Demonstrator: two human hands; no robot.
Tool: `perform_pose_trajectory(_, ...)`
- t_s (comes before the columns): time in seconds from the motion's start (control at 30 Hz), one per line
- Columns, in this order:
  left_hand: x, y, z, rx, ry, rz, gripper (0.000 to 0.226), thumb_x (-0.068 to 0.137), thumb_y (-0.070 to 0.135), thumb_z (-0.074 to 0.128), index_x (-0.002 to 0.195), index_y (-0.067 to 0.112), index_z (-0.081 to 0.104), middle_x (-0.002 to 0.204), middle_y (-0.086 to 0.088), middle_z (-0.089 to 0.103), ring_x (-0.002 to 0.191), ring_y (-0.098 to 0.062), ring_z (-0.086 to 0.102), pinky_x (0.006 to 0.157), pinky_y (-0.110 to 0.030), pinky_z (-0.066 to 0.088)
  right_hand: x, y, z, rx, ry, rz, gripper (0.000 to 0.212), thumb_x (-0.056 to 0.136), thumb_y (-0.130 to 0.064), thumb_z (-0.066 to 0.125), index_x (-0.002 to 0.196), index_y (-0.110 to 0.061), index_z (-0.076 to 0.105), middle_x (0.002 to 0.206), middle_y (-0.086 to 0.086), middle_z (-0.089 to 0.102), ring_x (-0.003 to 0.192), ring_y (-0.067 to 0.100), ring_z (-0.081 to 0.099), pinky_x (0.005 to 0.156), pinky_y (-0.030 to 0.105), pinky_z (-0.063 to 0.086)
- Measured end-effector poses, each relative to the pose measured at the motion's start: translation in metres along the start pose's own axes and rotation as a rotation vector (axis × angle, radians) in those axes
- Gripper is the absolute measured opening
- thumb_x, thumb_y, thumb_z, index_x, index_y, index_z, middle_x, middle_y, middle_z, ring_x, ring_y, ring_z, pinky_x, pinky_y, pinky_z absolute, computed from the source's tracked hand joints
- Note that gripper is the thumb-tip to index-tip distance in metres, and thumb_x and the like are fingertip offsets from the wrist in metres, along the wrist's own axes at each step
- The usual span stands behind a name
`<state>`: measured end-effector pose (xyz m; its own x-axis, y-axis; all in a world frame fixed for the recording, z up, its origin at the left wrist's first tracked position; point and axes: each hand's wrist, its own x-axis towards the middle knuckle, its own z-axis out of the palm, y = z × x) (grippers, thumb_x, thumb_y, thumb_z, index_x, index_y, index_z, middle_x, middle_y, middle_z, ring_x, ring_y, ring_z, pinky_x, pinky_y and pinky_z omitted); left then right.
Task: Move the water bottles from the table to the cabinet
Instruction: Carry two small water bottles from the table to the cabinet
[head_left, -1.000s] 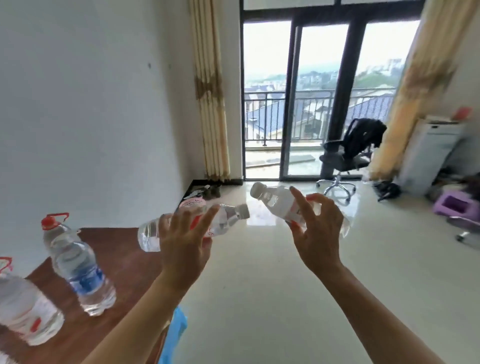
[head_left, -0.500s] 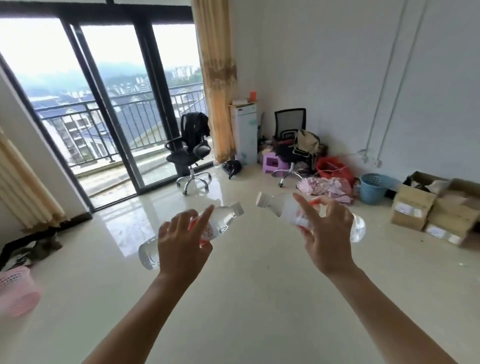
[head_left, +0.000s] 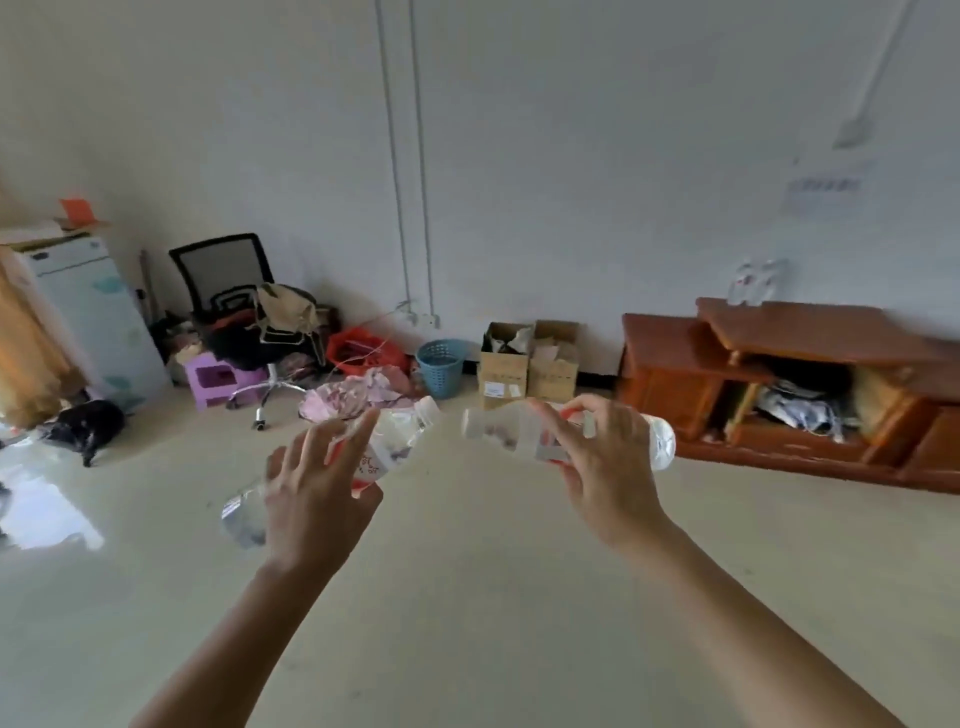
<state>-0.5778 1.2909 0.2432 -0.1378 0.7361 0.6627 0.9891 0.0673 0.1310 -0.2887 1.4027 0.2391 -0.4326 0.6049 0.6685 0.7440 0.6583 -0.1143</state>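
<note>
So I'd swung away from the window and the wooden cabinet (head_left: 789, 384) finally showed up ahead on the right, left hand (head_left: 311, 499) and right hand (head_left: 602, 467) each wrapped around a water bottle (head_left: 384, 452), index fingers loose, so only the carry and drop-off looked left.

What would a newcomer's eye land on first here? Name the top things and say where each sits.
First, the two hands in the centre foreground, the left hand and the right hand, each with its grip closed on a clear water bottle, the left bottle and the right bottle, both tilted with caps pointing inward. Next, the reddish wooden cabinet against the wall at right. Then the clutter around the black office chair at far left.
</note>
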Motion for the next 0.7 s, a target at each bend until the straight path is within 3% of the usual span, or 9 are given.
perform_pose_trajectory(0.27,0.138,0.145,0.153,-0.318,-0.077,0.323,0.076,0.063,0.025,0.071,0.138,0.021,0.059,0.110,-0.010,0.062,0.097,-0.036,0.061,0.078,-0.048,0.048,-0.011,0.166,-0.051,-0.356,0.050,0.357,0.091,0.066,0.000,0.087,0.143,-0.032,0.051,0.117,0.009,0.051,0.111,0.028,0.050,0.096,0.052,0.044)
perform_pose_trajectory(0.4,0.186,0.234,0.216,-0.411,-0.124,0.434,0.083,0.060,0.017,0.083,0.139,0.022,0.058,0.109,-0.009,0.064,0.095,-0.036,0.064,0.078,-0.048,0.049,-0.028,0.249,-0.067,-0.431,0.108,0.501,0.091,0.064,0.003,0.086,0.140,-0.030,0.050,0.117,0.010,0.053,0.108,0.033,0.056,0.092,0.054,0.048)
perform_pose_trajectory(0.57,0.257,0.331,0.284,-0.466,-0.129,0.551,0.089,0.053,0.013,0.091,0.135,0.021,0.058,0.107,-0.009,0.064,0.092,-0.036,0.066,0.071,-0.046,0.053,-0.016,0.366,-0.067,-0.465,0.175,0.640,0.094,0.056,-0.004,0.096,0.137,-0.022,0.051,0.116,0.013,0.056,0.104,0.034,0.059,0.083,0.052,0.054)
perform_pose_trajectory(0.7,0.317,0.379,0.332,-0.471,-0.054,0.584,0.089,0.053,0.017,0.095,0.133,0.018,0.058,0.105,-0.011,0.067,0.090,-0.036,0.067,0.069,-0.046,0.053,0.014,0.444,-0.061,-0.496,0.186,0.645,0.095,0.053,-0.012,0.101,0.134,-0.018,0.052,0.116,0.015,0.059,0.105,0.034,0.061,0.080,0.049,0.056)
